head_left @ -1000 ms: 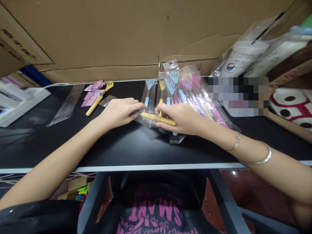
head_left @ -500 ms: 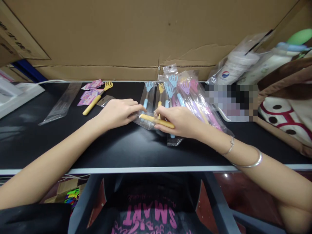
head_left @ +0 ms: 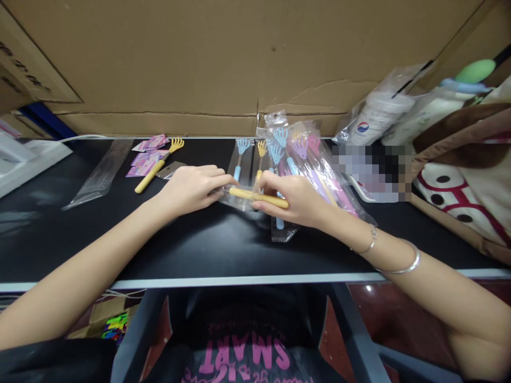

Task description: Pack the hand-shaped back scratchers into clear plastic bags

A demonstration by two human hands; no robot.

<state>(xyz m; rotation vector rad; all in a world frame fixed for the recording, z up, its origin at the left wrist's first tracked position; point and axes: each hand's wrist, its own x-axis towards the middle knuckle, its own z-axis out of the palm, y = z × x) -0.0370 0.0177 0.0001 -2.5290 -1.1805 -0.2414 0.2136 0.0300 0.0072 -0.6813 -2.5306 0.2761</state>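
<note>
My right hand (head_left: 295,198) is closed on the yellow handle of a back scratcher (head_left: 275,200), which lies nearly level. The other end of the handle sits inside a clear plastic bag (head_left: 241,204). My left hand (head_left: 194,189) pinches that bag with bent fingers; the scratcher's head is hidden there. Just behind my hands lie bagged back scratchers (head_left: 275,151) in blue, yellow, purple and pink, partly overlapping. Left of my left hand rests a loose yellow back scratcher (head_left: 149,175) beside several pink and purple cards (head_left: 146,161).
An unfilled clear bag (head_left: 99,175) lies on the black table (head_left: 191,250) at left. A white device (head_left: 32,159) stands at the left edge. To the right are a bagged cup (head_left: 375,119), a bottle (head_left: 435,114) and a brown-trimmed bag (head_left: 459,202). Cardboard (head_left: 167,58) walls the back.
The view has shifted slightly. The yellow handle and the plastic bag stay between my two hands, with only a slight shift of the right fingers.
</note>
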